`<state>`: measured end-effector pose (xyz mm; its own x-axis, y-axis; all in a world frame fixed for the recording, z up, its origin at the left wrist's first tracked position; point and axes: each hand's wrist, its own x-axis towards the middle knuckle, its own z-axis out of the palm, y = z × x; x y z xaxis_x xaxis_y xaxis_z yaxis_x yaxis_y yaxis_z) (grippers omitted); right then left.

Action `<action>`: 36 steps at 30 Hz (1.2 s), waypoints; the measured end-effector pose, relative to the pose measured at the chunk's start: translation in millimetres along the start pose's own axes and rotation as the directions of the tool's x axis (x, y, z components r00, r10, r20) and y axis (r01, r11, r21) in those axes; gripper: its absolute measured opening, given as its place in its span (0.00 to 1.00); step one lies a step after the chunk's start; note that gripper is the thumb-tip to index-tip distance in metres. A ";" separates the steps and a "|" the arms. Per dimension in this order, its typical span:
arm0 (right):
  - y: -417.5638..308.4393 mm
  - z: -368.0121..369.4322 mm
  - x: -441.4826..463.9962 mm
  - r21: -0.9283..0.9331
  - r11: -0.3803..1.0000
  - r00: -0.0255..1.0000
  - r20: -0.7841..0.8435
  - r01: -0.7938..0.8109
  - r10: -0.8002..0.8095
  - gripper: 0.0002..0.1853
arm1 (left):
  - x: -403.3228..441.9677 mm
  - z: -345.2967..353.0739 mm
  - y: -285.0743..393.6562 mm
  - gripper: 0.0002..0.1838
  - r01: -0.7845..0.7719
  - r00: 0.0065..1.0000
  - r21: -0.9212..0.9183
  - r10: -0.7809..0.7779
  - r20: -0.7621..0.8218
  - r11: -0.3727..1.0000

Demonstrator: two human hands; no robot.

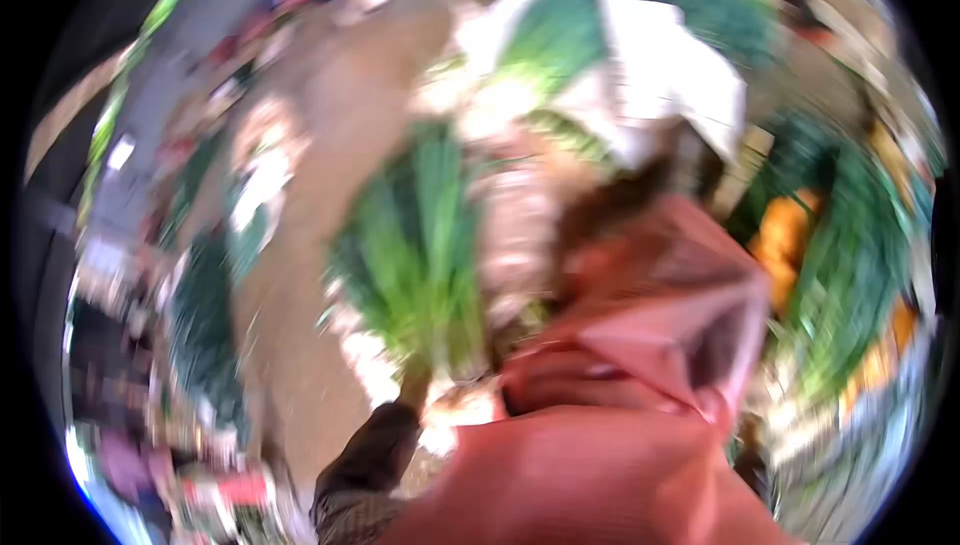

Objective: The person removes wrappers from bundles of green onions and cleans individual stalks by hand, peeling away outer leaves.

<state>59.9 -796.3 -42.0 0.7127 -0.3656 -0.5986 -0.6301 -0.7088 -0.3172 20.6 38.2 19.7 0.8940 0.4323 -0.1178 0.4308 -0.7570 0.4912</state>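
Observation:
A bunch of long green onions (432,235) fans upward in the middle of the head view, its pale ends toward me. My left hand (414,386), coming from a dark sleeve, appears closed around the lower end of the bunch. Motion blur hides the single fingers. I cannot make out my right hand; folds of pink-red cloth (620,345) worn on my body cover the lower right middle.
Another bunch of green onions (560,40) lies on white sacking (670,75) ahead. More long greens (850,265) and orange produce (785,235) are at the right. Dark greens (205,325) line the left side of a brown dirt path (300,315). Everything is blurred.

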 end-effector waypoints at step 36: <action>-20.9 -104.2 -13.0 0.142 0.990 0.858 -0.509 0.008 0.066 0.15 | -96.1 215.8 639.5 0.17 0.338 -0.073 -0.582 0.637 0.768 0.740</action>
<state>95.8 -839.6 49.1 0.7270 -0.6677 -0.1599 -0.6616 -0.6190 -0.4232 236.8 -593.2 158.9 0.3038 -0.8895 -0.3414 0.5490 -0.1294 0.8257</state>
